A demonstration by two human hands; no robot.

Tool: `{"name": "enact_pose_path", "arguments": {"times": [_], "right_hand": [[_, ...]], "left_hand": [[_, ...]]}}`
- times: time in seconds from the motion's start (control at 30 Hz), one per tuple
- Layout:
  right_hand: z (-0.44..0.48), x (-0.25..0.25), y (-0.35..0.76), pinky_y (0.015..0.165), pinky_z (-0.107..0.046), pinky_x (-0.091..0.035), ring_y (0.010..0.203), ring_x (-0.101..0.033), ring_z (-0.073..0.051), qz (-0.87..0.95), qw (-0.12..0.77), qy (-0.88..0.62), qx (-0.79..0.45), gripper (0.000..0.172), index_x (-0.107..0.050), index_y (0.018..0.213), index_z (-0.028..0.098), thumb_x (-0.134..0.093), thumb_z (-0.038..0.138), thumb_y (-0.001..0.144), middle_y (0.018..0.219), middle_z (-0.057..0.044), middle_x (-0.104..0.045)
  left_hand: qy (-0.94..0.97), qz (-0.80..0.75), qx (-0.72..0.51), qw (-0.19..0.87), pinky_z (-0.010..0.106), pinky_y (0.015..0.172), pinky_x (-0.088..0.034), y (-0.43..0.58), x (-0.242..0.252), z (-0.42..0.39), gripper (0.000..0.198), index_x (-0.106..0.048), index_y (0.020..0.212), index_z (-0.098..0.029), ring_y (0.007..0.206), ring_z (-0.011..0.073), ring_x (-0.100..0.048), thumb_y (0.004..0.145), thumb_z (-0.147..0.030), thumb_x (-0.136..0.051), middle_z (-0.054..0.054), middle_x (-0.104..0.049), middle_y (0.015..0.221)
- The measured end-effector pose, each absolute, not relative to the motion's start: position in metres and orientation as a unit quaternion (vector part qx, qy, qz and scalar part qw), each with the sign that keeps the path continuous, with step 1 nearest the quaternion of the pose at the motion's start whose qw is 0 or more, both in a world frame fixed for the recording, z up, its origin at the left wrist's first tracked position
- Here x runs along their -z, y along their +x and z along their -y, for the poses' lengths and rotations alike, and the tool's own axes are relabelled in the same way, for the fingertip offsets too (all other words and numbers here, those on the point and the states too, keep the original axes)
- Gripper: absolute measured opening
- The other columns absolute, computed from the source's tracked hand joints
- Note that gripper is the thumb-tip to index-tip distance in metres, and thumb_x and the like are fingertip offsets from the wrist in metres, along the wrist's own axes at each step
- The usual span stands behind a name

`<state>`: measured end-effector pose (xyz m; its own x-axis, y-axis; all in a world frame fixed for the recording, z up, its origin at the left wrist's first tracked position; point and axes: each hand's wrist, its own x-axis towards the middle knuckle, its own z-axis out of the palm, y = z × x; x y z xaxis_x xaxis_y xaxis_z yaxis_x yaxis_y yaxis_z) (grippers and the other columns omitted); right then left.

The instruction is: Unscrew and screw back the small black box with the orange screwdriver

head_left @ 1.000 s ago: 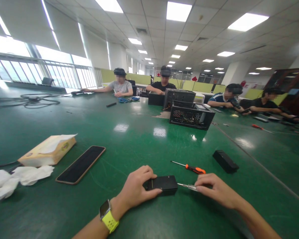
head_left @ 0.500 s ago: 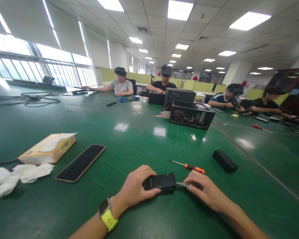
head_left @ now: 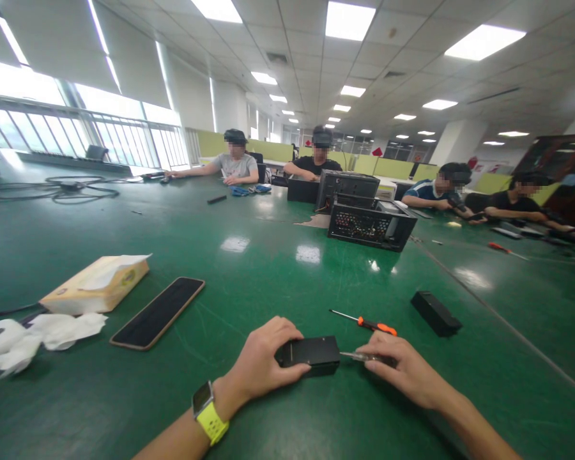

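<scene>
A small black rectangular box [head_left: 319,356] lies on the green table, with my left hand [head_left: 271,354] closed around its left end. My right hand [head_left: 402,364] pinches the dark, partly see-through handle of a screwdriver [head_left: 371,358]. Its metal shaft points left at the box's right end; whether the tip touches or enters the box I cannot tell. Just beyond my right hand rests an orange-and-black screwdriver [head_left: 364,322]. Farther right is a second black block-shaped piece [head_left: 436,313].
To the left are a phone [head_left: 158,314], a tissue pack [head_left: 96,284] and crumpled tissues [head_left: 60,332]. Ahead stands an open black computer case [head_left: 371,222]. A coiled cable [head_left: 71,187] lies at the far left. Several people sit along the table's far side.
The view has shifted slightly. My left hand keeps its hold on the box, and my right hand has turned a little on the screwdriver, showing more of its handle.
</scene>
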<state>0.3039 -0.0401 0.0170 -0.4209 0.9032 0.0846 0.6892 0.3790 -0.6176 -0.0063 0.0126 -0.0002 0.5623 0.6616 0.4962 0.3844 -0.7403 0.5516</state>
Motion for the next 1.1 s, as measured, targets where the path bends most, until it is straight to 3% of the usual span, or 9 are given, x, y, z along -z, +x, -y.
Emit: {"name": "enact_pose_path", "arguments": {"times": [0.13, 0.33, 0.9, 1.1], "right_hand": [[0.044, -0.015, 0.287, 0.074, -0.032, -0.044, 0.081, -0.058, -0.019, 0.811, 0.253, -0.478, -0.222, 0.028, -0.070, 0.116, 0.024, -0.054, 0.037, 0.097, 0.088, -0.005, -0.060], [0.045, -0.005, 0.269, 0.075, -0.031, -0.046, 0.082, -0.061, -0.020, 0.792, 0.315, -0.468, -0.233, 0.025, -0.071, 0.103, 0.021, -0.054, 0.039, 0.096, 0.089, -0.007, -0.067], [0.038, -0.005, 0.290, 0.071, -0.030, -0.045, 0.076, -0.059, -0.018, 0.784, 0.274, -0.474, -0.292, 0.031, -0.072, 0.087, 0.019, -0.059, 0.047, 0.091, 0.082, -0.004, -0.065], [0.035, -0.008, 0.333, 0.070, -0.030, -0.046, 0.074, -0.059, -0.018, 0.775, 0.192, -0.536, -0.276, 0.020, -0.070, 0.078, 0.018, -0.065, 0.036, 0.086, 0.078, -0.002, -0.063]], "left_hand": [[0.862, -0.301, -0.356, 0.198, 0.036, 0.079, -0.051, -0.006, 0.002, -0.013, 0.031, -0.067, 0.101, -0.018, 0.089, 0.0241, -0.061, 0.075, -0.030, -0.077, 0.007, -0.065, 0.097], [0.863, -0.300, -0.358, 0.194, 0.035, 0.079, -0.052, -0.006, 0.003, -0.014, 0.033, -0.066, 0.104, -0.018, 0.090, 0.0245, -0.061, 0.075, -0.030, -0.077, 0.008, -0.066, 0.099], [0.857, -0.288, -0.372, 0.213, 0.035, 0.079, -0.051, -0.006, 0.001, -0.013, 0.034, -0.065, 0.106, -0.018, 0.088, 0.0236, -0.061, 0.079, -0.034, -0.077, 0.007, -0.067, 0.097], [0.853, -0.287, -0.374, 0.223, 0.035, 0.081, -0.051, -0.008, 0.002, -0.011, 0.036, -0.063, 0.111, -0.019, 0.089, 0.0233, -0.061, 0.079, -0.031, -0.076, 0.006, -0.067, 0.100]]}}
